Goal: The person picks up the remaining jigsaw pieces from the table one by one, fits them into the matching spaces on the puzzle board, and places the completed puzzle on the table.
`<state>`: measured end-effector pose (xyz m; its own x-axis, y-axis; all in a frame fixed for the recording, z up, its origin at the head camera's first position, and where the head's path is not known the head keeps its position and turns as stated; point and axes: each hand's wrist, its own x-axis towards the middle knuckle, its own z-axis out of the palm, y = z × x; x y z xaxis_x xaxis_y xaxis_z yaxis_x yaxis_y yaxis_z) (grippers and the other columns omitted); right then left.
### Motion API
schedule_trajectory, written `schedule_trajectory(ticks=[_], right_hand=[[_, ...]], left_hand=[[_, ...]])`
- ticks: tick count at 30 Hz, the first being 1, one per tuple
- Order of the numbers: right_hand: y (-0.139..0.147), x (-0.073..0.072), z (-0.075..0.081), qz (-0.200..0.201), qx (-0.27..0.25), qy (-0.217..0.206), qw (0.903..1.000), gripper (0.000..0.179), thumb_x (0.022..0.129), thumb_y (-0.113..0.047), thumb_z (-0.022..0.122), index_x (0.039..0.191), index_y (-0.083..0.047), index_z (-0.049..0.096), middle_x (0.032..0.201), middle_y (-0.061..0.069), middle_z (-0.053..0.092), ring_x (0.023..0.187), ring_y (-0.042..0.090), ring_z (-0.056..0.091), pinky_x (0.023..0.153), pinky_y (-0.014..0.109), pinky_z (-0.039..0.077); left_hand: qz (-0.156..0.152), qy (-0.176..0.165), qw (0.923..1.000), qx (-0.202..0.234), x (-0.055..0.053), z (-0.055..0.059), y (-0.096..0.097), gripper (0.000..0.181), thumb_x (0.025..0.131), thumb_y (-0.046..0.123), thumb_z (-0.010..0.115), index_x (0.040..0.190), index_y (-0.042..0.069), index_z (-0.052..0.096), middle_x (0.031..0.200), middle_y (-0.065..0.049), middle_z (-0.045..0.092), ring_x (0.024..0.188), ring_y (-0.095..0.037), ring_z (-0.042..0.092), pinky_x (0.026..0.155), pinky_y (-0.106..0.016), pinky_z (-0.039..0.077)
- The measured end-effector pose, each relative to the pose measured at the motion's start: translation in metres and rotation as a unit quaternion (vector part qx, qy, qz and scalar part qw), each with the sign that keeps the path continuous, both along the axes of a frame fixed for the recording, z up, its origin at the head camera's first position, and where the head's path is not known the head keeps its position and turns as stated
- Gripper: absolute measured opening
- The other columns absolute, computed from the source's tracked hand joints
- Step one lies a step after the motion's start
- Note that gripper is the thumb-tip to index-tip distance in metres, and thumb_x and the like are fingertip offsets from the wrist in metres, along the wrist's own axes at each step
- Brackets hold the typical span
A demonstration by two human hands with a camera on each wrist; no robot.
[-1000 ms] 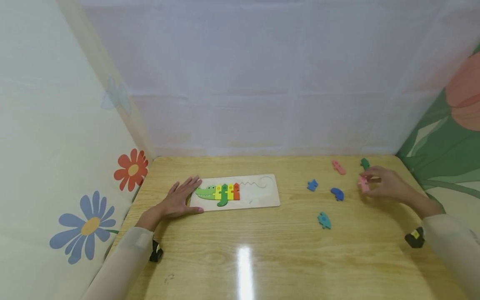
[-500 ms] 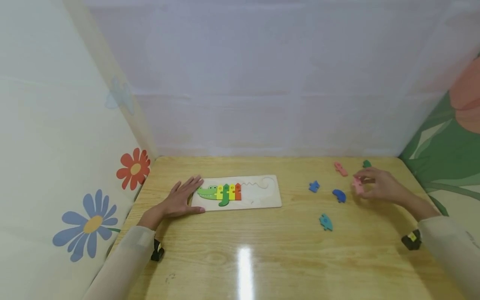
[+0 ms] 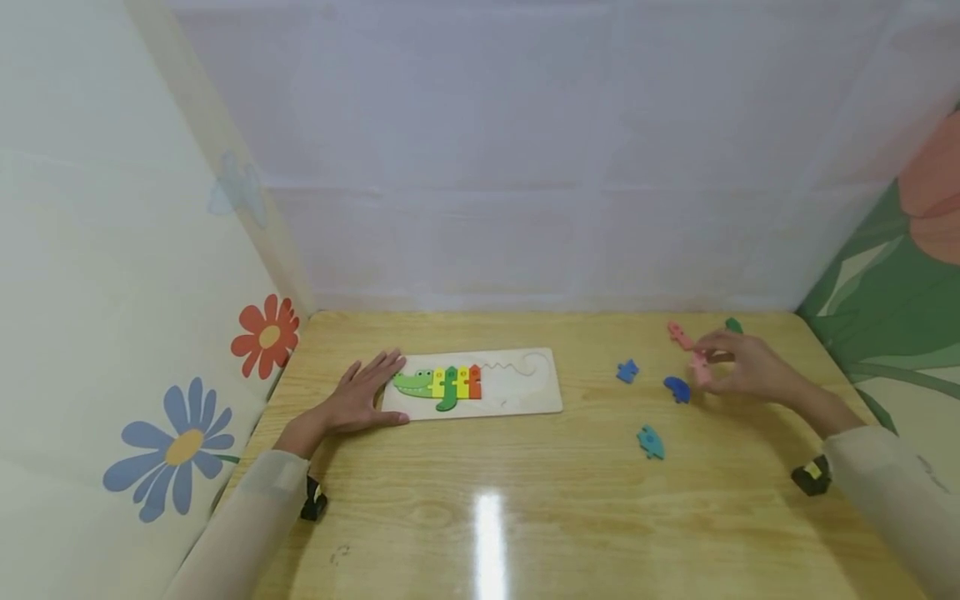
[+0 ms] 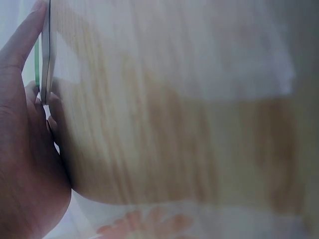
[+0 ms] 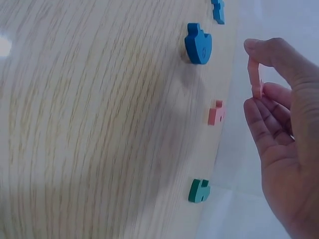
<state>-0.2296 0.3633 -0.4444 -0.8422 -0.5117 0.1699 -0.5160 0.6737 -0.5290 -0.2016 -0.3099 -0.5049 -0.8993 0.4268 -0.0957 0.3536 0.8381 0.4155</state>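
Note:
My left hand (image 3: 360,398) lies with spread, straight fingers at the left end of a pale wooden puzzle board (image 3: 521,396), fingertips and thumb on its edge. On the board sits a crocodile's green head piece (image 3: 414,385), followed by yellow, green and orange body pieces (image 3: 475,383). Between thumb and fingertips my right hand (image 3: 746,371) pinches a pink puzzle piece (image 3: 700,368). The right wrist view shows this pink piece (image 5: 254,77) held upright, raised off the table.
Loose pieces lie on the wooden table (image 3: 420,500): a salmon-pink piece (image 3: 678,335), a blue piece (image 3: 627,371), a dark blue curved piece (image 3: 677,389), a teal piece (image 3: 651,442) and a green piece (image 3: 733,325). White cloth (image 3: 450,167) walls the back.
My right hand has moved left with the pink puzzle piece, closer to the salmon-pink and dark blue pieces. The left hand and the board stay in place.

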Motion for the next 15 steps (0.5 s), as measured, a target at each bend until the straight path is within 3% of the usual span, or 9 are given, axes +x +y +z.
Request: schedule_trajectory(ticks=[15], right_hand=[[-0.028,0.000,-0.003,0.004,-0.014,-0.009,0.9999,0.062,0.073,-0.001,0.095,0.126,0.013,0.065,0.122,0.028,0.066,0.101,0.041,0.072,0.087,0.051,0.062]], left_hand=[[-0.002,0.001,1.0000,0.000,0.001,0.001,0.001,0.111,0.088,0.063,0.075,0.169,0.009,0.023,0.177,-0.016,0.015,0.164,-0.040,0.008,0.126,-0.069,-0.001]])
